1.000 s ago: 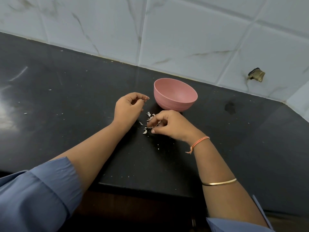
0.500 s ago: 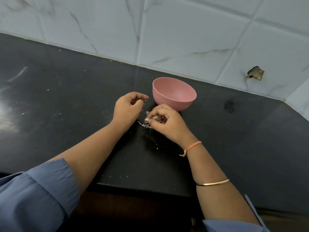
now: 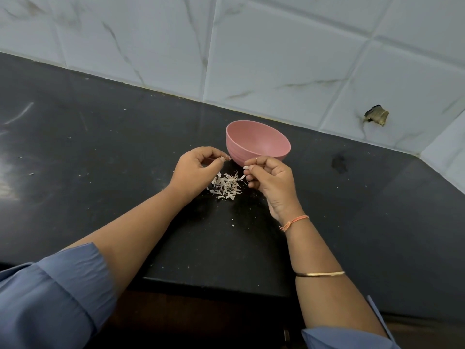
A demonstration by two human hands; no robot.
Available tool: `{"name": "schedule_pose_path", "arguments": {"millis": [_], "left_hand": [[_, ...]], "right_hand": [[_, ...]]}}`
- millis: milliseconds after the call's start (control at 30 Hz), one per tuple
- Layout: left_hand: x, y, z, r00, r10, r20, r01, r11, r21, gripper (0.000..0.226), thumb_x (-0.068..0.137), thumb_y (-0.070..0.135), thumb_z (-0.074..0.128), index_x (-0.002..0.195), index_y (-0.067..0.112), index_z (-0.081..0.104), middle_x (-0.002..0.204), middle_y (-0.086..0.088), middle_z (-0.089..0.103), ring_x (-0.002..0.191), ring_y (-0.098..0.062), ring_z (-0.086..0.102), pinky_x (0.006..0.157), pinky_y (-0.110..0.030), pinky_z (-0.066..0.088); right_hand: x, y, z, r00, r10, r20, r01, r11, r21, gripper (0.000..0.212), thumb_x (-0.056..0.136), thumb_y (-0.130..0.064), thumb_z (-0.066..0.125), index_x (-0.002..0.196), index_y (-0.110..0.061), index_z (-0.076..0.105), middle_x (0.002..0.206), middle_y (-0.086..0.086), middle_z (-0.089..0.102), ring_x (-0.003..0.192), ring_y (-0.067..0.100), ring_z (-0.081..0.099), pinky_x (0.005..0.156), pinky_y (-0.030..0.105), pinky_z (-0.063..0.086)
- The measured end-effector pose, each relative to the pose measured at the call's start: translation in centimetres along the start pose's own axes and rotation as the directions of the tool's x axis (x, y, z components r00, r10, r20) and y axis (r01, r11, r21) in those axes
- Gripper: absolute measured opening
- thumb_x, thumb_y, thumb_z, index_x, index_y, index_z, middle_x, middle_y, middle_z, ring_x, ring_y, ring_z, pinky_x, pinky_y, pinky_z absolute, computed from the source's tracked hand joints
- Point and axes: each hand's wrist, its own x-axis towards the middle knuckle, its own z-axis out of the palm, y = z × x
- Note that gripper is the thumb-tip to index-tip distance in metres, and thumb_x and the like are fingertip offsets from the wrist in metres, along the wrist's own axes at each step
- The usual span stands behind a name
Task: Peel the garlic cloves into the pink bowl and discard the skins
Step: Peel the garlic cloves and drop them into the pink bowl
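Where the black table [image 3: 100, 159] meets marbled tiles [image 3: 276, 59], the right hand [image 3: 271, 182] has lifted off the skins [image 3: 226, 186]; both it and the left hand [image 3: 196, 170] pinch scraps.

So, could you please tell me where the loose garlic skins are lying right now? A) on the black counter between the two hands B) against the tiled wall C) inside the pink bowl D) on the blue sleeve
A: the garlic skins lie in a heap on the black counter, between the left hand and the right hand, just in front of the pink bowl.
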Motion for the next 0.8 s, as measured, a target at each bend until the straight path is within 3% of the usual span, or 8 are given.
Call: {"name": "schedule_pose_path", "arguments": {"millis": [133, 233, 333, 467, 533, 600, 667, 800], "left_hand": [[0.0, 0.0, 0.0, 1.000, -0.011, 0.001, 0.011, 1.000, -0.015, 0.016, 0.089, 0.013, 0.056, 0.089, 0.016, 0.072, 0.075, 0.006, 0.065, 0.070, -0.014, 0.062, 0.066, -0.028, 0.055], [0.0, 0.0, 0.0, 1.000, 0.001, 0.001, -0.001, 1.000, -0.013, 0.016, 0.088, 0.013, 0.056, 0.088, 0.017, 0.072, 0.078, 0.005, 0.066, 0.069, -0.011, 0.061, 0.063, -0.020, 0.052], [0.1, 0.1, 0.1, 1.000, 0.012, -0.001, -0.012, 1.000, -0.005, 0.015, 0.088, 0.013, 0.057, 0.087, 0.018, 0.071, 0.077, 0.007, 0.066, 0.064, -0.005, 0.059, 0.060, -0.013, 0.049], [0.1, 0.1, 0.0, 1.000, 0.004, 0.010, -0.004, 1.000, -0.003, 0.016, 0.089, 0.013, 0.056, 0.088, 0.017, 0.071, 0.081, 0.004, 0.067, 0.068, -0.010, 0.061, 0.062, -0.019, 0.054], [0.1, 0.2, 0.0, 1.000, 0.004, 0.003, -0.004, 1.000, -0.004, 0.016, 0.088, 0.013, 0.056, 0.087, 0.017, 0.071, 0.080, 0.004, 0.067, 0.071, -0.014, 0.063, 0.066, -0.025, 0.055], [0.0, 0.2, 0.0, 1.000, 0.009, -0.005, -0.009, 1.000, -0.006, 0.016, 0.088, 0.014, 0.056, 0.086, 0.018, 0.071, 0.081, 0.004, 0.068, 0.073, -0.017, 0.065, 0.070, -0.029, 0.055], [0.1, 0.1, 0.0, 1.000, 0.006, -0.006, -0.006, 1.000, -0.004, 0.014, 0.088, 0.016, 0.057, 0.085, 0.018, 0.071, 0.081, 0.002, 0.069, 0.074, -0.021, 0.066, 0.070, -0.034, 0.056], [0.1, 0.0, 0.0, 1.000, -0.001, -0.013, 0.001, 1.000, 0.020, 0.027, 0.086, 0.026, 0.064, 0.062, 0.014, 0.069, 0.073, 0.003, 0.067, 0.063, -0.018, 0.065, 0.060, -0.034, 0.056]], "right_hand": [[0.1, 0.0, -0.4, 1.000, 0.026, -0.017, -0.027, 0.998, -0.053, 0.010, 0.082, 0.001, 0.065, 0.082, -0.008, 0.068, 0.071, 0.003, 0.066, 0.064, 0.008, 0.060, 0.060, 0.020, 0.053], [0.1, 0.0, -0.9, 0.999, -0.039, -0.002, 0.037, 0.954, -0.298, 0.011, 0.080, -0.002, 0.069, 0.081, -0.012, 0.067, 0.071, 0.003, 0.067, 0.065, 0.010, 0.063, 0.065, 0.024, 0.056], [0.1, -1.1, -1.3, 0.972, -0.234, 0.011, 0.205, 0.828, -0.522, 0.007, 0.080, -0.005, 0.069, 0.080, -0.012, 0.069, 0.073, -0.001, 0.067, 0.068, 0.009, 0.062, 0.070, 0.024, 0.055], [-0.3, -2.6, -1.1, 0.772, -0.634, 0.035, 0.470, 0.534, -0.702, 0.006, 0.083, -0.003, 0.062, 0.082, -0.004, 0.067, 0.079, 0.003, 0.066, 0.074, 0.016, 0.060, 0.068, 0.026, 0.050], [0.1, -2.2, -0.9, 0.871, -0.456, 0.182, 0.391, 0.419, -0.820, 0.011, 0.084, -0.001, 0.057, 0.081, -0.005, 0.066, 0.084, 0.010, 0.067, 0.080, 0.024, 0.061, 0.072, 0.034, 0.050], [0.1, -1.3, -0.7, 0.962, 0.030, 0.271, 0.250, 0.306, -0.919, 0.016, 0.084, 0.000, 0.055, 0.082, -0.011, 0.066, 0.093, 0.011, 0.067, 0.090, 0.027, 0.061, 0.080, 0.038, 0.051], [0.5, -1.2, -0.9, 0.965, 0.079, 0.251, 0.205, 0.372, -0.905, 0.014, 0.085, -0.003, 0.059, 0.083, -0.013, 0.068, 0.093, 0.006, 0.067, 0.090, 0.022, 0.062, 0.081, 0.034, 0.051], [0.7, -1.5, -0.5, 0.990, -0.132, 0.046, 0.134, 0.811, -0.569, 0.006, 0.084, -0.005, 0.065, 0.083, -0.010, 0.067, 0.075, -0.001, 0.065, 0.068, 0.009, 0.061, 0.069, 0.021, 0.052]]}}
